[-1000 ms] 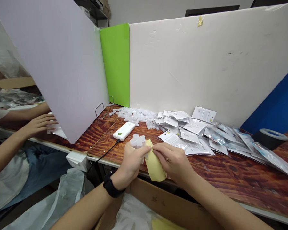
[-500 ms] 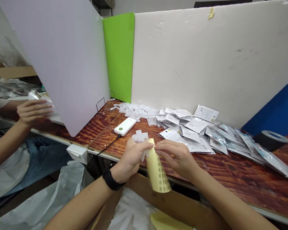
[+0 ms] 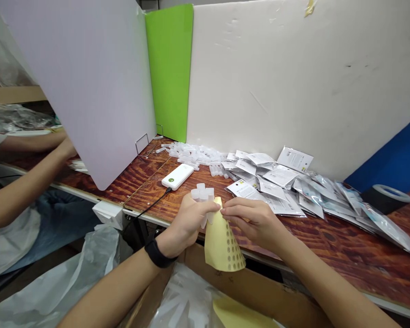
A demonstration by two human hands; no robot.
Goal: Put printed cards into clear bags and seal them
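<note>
My left hand (image 3: 187,221) is closed around several small translucent white plastic tubes (image 3: 202,193), and its thumb also presses the top of a yellow sticker sheet (image 3: 222,246). The sheet hangs curled below, with rows of small round stickers along its right side. At the sheet's top edge, the thumb and finger of my right hand (image 3: 249,218) are pinched together. Whether a sticker sits between those fingertips is too small to tell. Both hands are above an open cardboard box (image 3: 273,291), in front of the table edge.
On the wooden table (image 3: 150,182) lie a white power bank (image 3: 177,176) with a cable, a heap of loose tubes (image 3: 198,155) and piled flat packets (image 3: 273,182). A black-and-white roll (image 3: 386,199) is at right. Behind the pale divider (image 3: 99,91), a co-worker's arms (image 3: 30,182) reach in.
The yellow sheet has swung and spread wider at its lower end. My hands stay nearly in place at its top. The co-worker's hand has moved behind the divider.
</note>
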